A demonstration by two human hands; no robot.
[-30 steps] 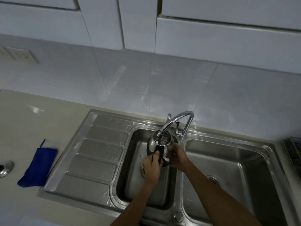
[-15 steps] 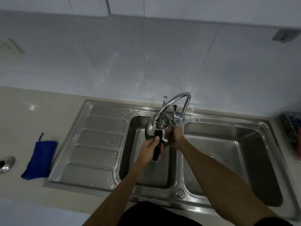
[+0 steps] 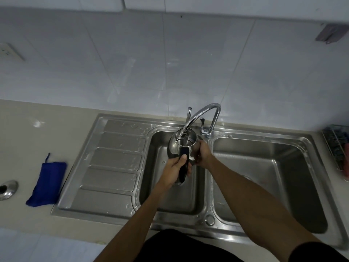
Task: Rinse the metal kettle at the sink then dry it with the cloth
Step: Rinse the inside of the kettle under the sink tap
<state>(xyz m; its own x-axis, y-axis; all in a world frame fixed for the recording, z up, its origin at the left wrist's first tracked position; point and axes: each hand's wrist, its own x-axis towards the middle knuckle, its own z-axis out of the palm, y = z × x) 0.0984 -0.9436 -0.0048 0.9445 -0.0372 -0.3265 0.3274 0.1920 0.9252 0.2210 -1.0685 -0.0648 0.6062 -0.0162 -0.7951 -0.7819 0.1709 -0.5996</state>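
Far left on the pale counter [image 3: 28, 133] sits a round metal lid [image 3: 7, 189], shiny side up, half cut off by the edge of view. Just beside it to the right lies a folded blue cloth [image 3: 47, 183], flat on the counter with a small loop at its top corner, its right edge close to the rim of the sink [image 3: 75, 210]. Next comes the ribbed draining board [image 3: 115, 163], wet with scattered drops. Then the left basin [image 3: 151, 186], and here the work is going on: the metal kettle [image 3: 174, 148] is held up over this basin, its open mouth turned upward right under the outlet of the curved tap [image 3: 205, 112]. I cannot tell from here whether water is running. The left hand [image 3: 174, 172] is closed around the kettle's dark handle [image 3: 183, 167], thumb laid on top of it. The right hand [image 3: 203, 153] is curled against the kettle's right side, fingers wrapped onto the body, steadying it. Both forearms reach in from below, bare to the elbow, the right one ending in a dark sleeve [image 3: 321, 252]. Further right is the second basin [image 3: 273, 176], its drain partly hidden behind the right arm. At the far right edge a wire rack [image 3: 336, 146] rests on the counter, holding something dark and something reddish that I cannot make out
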